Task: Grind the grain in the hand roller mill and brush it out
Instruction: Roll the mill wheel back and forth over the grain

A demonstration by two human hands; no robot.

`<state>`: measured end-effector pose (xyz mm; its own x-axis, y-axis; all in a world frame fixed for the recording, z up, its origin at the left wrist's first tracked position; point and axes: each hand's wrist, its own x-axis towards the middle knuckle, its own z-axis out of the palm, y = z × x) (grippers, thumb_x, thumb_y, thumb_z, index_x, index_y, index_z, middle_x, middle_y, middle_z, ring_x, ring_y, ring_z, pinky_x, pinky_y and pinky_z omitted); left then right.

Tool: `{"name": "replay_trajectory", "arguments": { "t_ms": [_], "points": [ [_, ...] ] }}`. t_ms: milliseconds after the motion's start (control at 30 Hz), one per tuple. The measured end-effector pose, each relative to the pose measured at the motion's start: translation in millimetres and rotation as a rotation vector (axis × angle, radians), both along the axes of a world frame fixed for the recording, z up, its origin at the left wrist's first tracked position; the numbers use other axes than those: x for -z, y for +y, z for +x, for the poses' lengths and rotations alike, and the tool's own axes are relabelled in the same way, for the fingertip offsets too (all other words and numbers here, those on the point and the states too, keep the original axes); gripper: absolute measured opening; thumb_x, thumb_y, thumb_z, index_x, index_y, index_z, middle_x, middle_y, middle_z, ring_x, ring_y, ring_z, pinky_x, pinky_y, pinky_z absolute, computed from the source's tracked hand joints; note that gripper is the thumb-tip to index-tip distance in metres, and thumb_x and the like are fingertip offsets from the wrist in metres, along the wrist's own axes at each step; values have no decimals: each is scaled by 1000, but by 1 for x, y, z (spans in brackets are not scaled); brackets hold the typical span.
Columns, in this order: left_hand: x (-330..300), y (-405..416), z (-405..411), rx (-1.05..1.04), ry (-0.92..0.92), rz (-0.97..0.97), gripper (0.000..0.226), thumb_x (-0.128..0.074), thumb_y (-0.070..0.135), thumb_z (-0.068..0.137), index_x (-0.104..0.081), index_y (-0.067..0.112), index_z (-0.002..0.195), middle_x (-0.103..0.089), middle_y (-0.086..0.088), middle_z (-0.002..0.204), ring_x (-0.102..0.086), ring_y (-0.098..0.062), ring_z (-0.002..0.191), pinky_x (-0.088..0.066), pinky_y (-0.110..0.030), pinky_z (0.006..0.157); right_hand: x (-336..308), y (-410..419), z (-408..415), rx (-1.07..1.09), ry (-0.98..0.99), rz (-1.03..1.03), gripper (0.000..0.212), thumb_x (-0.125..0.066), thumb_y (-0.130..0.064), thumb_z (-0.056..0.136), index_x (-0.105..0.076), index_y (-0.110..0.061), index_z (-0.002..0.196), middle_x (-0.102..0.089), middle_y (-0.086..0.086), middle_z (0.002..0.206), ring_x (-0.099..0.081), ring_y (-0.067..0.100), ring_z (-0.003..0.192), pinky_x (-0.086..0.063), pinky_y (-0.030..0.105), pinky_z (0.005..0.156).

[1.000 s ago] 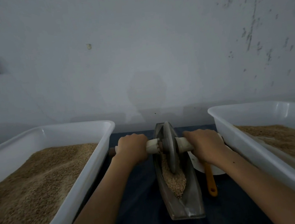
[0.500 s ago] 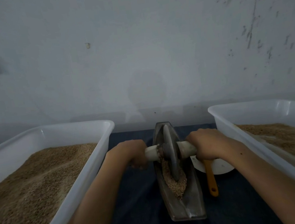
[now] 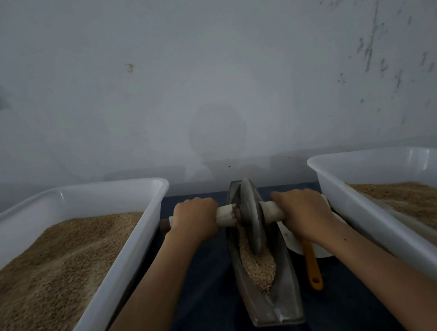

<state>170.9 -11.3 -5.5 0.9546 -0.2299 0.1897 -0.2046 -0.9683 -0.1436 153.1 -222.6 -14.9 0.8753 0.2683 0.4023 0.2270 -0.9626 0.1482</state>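
Note:
A boat-shaped metal trough lies on the dark cloth, pointing away from me. Brown grain fills its middle and near part. A grey grinding wheel stands on edge in the far half of the trough, on a pale axle handle that runs left to right. My left hand grips the left end of the axle. My right hand grips the right end.
A white tub of grain stands at the left and another white tub at the right. A white dish with an orange-handled tool lies right of the trough. A grey wall is close behind.
Both hands rolled the wheel towards me along the trough, then back away to the far half. The grain has spread a little towards the near end.

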Motion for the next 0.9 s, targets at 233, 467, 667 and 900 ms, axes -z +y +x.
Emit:
{"name": "replay_trajectory", "arguments": {
  "t_ms": [233, 467, 667, 900],
  "points": [
    [-11, 3, -3, -7, 370, -20, 32, -73, 28, 75, -63, 16, 103, -67, -2, 86, -63, -18, 78, -45, -30, 67, -23, -1, -6, 6, 385, -115, 15, -62, -17, 84, -56, -22, 96, -58, -2, 90, -57, 17, 82, -37, 25, 61],
    [-12, -1, -3, -1, 265, 22, 41, -73, 34, 75, -61, 19, 111, -66, -4, 101, -62, -22, 91, -42, -33, 71, -20, -1, -7, 24, 409, -54, 17, -64, -19, 83, -57, -23, 98, -58, -1, 91, -55, 15, 80, -37, 25, 61],
    [-3, 2, -1, 0, 104, -22, 36, -67, 31, 81, -59, 20, 114, -64, -2, 105, -60, -22, 95, -38, -31, 71, -13, 4, -9, 30, 154, -64, 21, -54, -12, 90, -54, -21, 109, -61, 2, 107, -60, 21, 96, -34, 27, 69],
    [-5, 2, -1, -9, 163, -8, 41, -69, 31, 79, -58, 19, 117, -64, -3, 106, -60, -21, 95, -39, -31, 71, -19, 6, -10, 45, 236, -108, 25, -55, -13, 90, -54, -19, 115, -61, 4, 113, -59, 21, 102, -38, 27, 73]
  ]
}}
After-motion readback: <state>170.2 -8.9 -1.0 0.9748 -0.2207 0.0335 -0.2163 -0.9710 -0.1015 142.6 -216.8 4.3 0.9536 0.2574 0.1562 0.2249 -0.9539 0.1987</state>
